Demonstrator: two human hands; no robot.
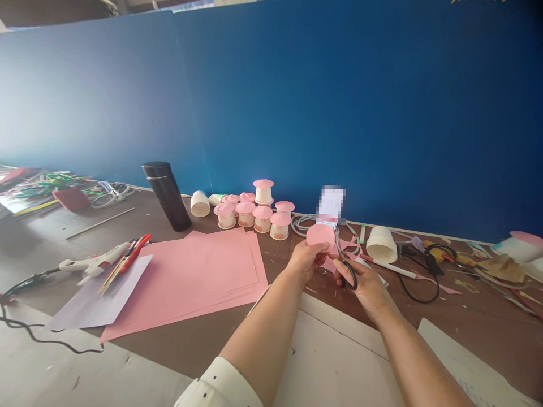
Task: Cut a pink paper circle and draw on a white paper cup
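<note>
My left hand (309,259) pinches a round piece of pink paper (320,235) by its lower edge, thumb on top. Black-handled scissors (350,275) are gripped in my right hand (365,285), fingers through the loops. Their blades (338,240) point away from me, along the right edge of the paper circle; whether they are cutting into it I cannot tell. Pink paper scraps (345,246) lie just beyond and under my hands. Left of them stand several small paper-cup houses (280,227) with pink round roofs, some stacked.
Pink paper sheets (203,271) lie to the left, under a lilac sheet (93,305) with a red cutter (127,260) and a white glue gun (95,263). A black flask (166,195) stands behind. White cups (380,244), cables and scraps spread rightward along the blue partition (360,113).
</note>
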